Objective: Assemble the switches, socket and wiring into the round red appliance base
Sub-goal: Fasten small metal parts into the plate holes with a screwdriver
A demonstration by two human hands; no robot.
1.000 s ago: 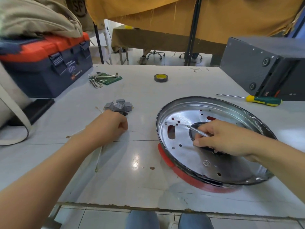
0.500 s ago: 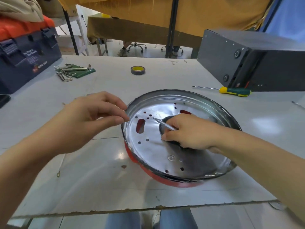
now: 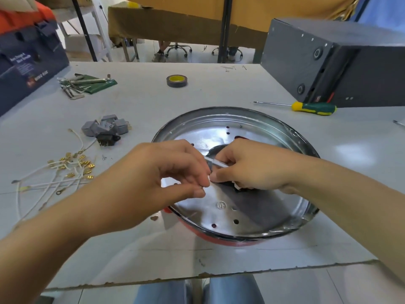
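The round red appliance base (image 3: 219, 240) lies on the table with its shiny perforated metal plate (image 3: 252, 132) facing up. My right hand (image 3: 252, 167) rests on the plate's dark centre hole and grips a thin metal tool (image 3: 215, 162); a bit of white shows under its fingers. My left hand (image 3: 157, 178) hovers over the plate's left side, thumb and fingertips pinched together right beside the right hand's fingertips; what they pinch is too small to see. Grey switches and a black socket (image 3: 105, 129) sit in a pile to the left. White wires (image 3: 43, 185) and brass terminals (image 3: 72, 165) lie nearer.
A green and yellow screwdriver (image 3: 313, 108) lies behind the base on the right, below a large dark grey box (image 3: 328, 62). A tape roll (image 3: 177, 81) and hex keys (image 3: 81, 84) lie farther back. A blue and orange toolbox (image 3: 26, 62) stands far left. The table's chipped front edge (image 3: 219, 274) is close.
My left hand left the switch pile and moved right over the plate, fingers pinched, up to my right hand. The right hand stayed at the centre hole with the tool.
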